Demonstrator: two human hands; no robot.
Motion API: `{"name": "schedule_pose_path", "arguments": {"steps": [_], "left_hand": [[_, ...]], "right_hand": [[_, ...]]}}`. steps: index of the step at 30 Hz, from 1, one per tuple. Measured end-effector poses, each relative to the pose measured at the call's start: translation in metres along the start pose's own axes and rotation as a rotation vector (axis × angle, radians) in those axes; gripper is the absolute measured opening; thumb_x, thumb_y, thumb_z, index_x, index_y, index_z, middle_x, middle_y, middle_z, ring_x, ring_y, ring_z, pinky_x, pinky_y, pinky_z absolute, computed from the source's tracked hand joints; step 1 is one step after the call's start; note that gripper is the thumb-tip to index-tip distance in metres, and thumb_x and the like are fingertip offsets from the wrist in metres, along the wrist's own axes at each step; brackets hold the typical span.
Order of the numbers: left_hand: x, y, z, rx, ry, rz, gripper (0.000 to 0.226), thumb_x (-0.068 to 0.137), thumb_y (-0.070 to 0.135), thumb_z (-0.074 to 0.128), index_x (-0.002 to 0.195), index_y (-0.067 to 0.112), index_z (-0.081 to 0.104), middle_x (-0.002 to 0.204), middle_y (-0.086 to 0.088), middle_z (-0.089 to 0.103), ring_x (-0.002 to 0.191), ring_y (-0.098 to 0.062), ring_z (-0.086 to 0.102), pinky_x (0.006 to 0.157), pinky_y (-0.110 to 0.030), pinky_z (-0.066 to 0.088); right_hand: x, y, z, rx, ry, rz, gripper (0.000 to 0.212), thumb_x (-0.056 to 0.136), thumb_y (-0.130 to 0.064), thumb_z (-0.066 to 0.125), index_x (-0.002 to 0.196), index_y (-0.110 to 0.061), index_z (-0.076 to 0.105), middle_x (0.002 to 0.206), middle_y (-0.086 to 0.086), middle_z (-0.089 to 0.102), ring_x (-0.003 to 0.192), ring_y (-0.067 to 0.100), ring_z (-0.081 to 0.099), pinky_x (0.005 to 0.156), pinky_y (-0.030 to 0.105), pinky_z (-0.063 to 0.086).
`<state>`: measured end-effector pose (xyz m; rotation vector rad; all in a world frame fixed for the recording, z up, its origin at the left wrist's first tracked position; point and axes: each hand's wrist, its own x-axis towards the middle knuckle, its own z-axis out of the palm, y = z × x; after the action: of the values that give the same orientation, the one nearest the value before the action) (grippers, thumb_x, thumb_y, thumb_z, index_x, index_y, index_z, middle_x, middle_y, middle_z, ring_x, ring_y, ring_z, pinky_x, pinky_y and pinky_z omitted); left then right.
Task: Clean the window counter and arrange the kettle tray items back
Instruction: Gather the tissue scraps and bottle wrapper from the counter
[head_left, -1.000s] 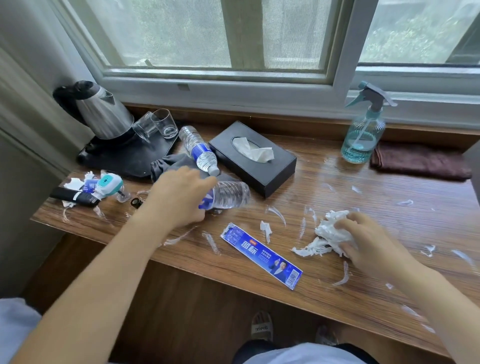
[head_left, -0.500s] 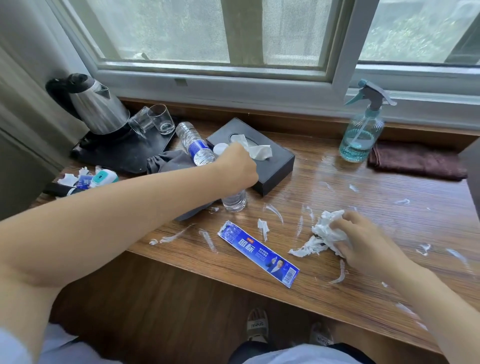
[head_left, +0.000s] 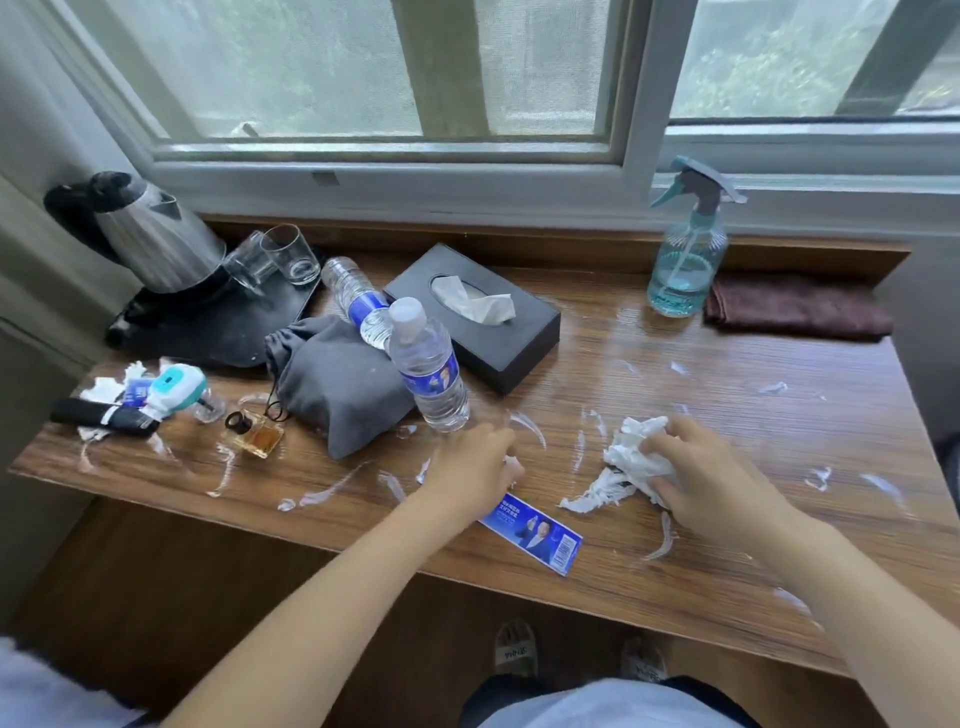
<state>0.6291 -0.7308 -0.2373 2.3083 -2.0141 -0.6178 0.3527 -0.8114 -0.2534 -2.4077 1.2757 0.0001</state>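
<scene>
Since a second ago the water bottle has gone from lying down to standing upright, just beyond the left hand, which has dropped onto the blue box, fingers loosely curled; grip unclear. Right hand clutches the crumpled tissue on the smeared bench. Kettle tray sits far left.

Steel electric kettle sits on black tray at counter's back left, w/ two clear drinking glasses just right of it. Grey drawstring pouch lies in front of tray; lying plastic water bottle rests on its back edge, upright plastic water bottle stands at its right. Black tissue box is behind that; teal spray bottle far right, dark folded cloth beside it.
</scene>
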Motion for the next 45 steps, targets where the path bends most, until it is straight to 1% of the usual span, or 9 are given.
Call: {"name": "schedule_pose_path", "arguments": {"steps": [6,13,17,22,25,29,36,41,45], "left_hand": [[0.007,0.007,0.025,-0.2,0.18,-0.21,0.031,0.093,0.037,0.075,0.109,0.023,0.053,0.115,0.002,0.058,0.108,-0.019,0.056,0.082,-0.032,0.043],[0.005,0.004,0.025,-0.208,0.181,-0.142,0.021,0.097,0.032,0.069,0.083,0.026,0.054,0.1,0.004,0.055,0.102,-0.017,0.052,0.087,-0.036,0.049],[-0.02,-0.003,0.017,-0.16,0.133,-0.023,0.021,0.102,0.032,0.061,0.086,0.029,0.048,0.094,0.013,0.056,0.099,-0.012,0.048,0.078,-0.028,0.038],[-0.055,-0.002,0.033,-0.06,0.158,-0.033,0.012,0.103,0.036,0.059,0.11,0.029,0.053,0.106,0.009,0.063,0.101,-0.014,0.056,0.077,-0.024,0.039],[-0.06,0.004,0.045,-0.08,0.133,-0.093,0.04,0.1,0.044,0.062,0.135,0.03,0.051,0.122,0.008,0.062,0.114,-0.014,0.055,0.091,-0.027,0.044],[-0.059,0.009,0.047,-0.137,0.105,-0.184,0.037,0.096,0.048,0.066,0.127,0.032,0.053,0.123,0.008,0.057,0.115,-0.012,0.05,0.092,-0.028,0.045],[-0.057,0.012,0.047,-0.209,0.117,-0.257,0.02,0.094,0.043,0.071,0.095,0.03,0.056,0.106,0.008,0.055,0.105,-0.013,0.051,0.087,-0.029,0.048],[-0.055,0.014,0.046,-0.225,0.121,-0.287,0.036,0.094,0.044,0.072,0.121,0.031,0.052,0.115,0.007,0.055,0.112,-0.014,0.051,0.094,-0.031,0.049],[-0.049,0.016,0.042,-0.194,0.107,-0.302,0.025,0.095,0.042,0.071,0.109,0.032,0.053,0.106,0.006,0.056,0.105,-0.016,0.053,0.088,-0.031,0.048]], "right_hand": [[-0.001,0.002,-0.003,0.02,0.008,0.008,0.028,0.094,-0.019,0.066,0.121,-0.022,0.06,0.118,-0.007,0.047,0.089,0.017,0.05,0.07,0.04,0.052],[0.001,0.003,-0.001,0.018,0.035,-0.019,0.029,0.094,-0.022,0.068,0.121,-0.018,0.062,0.13,-0.002,0.05,0.103,0.023,0.057,0.075,0.04,0.053],[0.0,0.0,-0.002,0.022,0.054,-0.053,0.031,0.092,-0.029,0.075,0.118,-0.015,0.065,0.15,0.004,0.047,0.129,0.029,0.054,0.09,0.046,0.053],[0.0,-0.017,0.007,0.07,0.075,-0.044,0.052,0.084,-0.055,0.076,0.117,-0.018,0.06,0.124,-0.006,0.052,0.115,0.021,0.051,0.084,0.028,0.038],[0.002,-0.034,0.017,0.092,0.075,-0.005,0.074,0.078,-0.066,0.075,0.129,-0.017,0.053,0.125,-0.003,0.051,0.119,0.019,0.046,0.092,0.027,0.039],[0.004,-0.053,0.024,0.014,0.037,0.065,0.09,0.069,-0.08,0.069,0.133,-0.022,0.044,0.126,-0.001,0.044,0.121,0.02,0.038,0.089,0.033,0.045],[0.007,-0.061,0.034,0.029,0.044,0.094,0.047,0.089,-0.045,0.073,0.124,-0.021,0.054,0.124,0.002,0.045,0.12,0.023,0.039,0.086,0.035,0.047],[0.008,-0.056,0.039,0.063,0.057,0.057,0.015,0.094,-0.02,0.067,0.104,-0.014,0.058,0.105,0.0,0.047,0.108,0.026,0.046,0.077,0.036,0.043],[0.004,-0.046,0.019,0.173,0.09,0.046,0.016,0.089,-0.007,0.069,0.099,-0.013,0.059,0.1,-0.003,0.054,0.1,0.024,0.05,0.077,0.034,0.038]]}}
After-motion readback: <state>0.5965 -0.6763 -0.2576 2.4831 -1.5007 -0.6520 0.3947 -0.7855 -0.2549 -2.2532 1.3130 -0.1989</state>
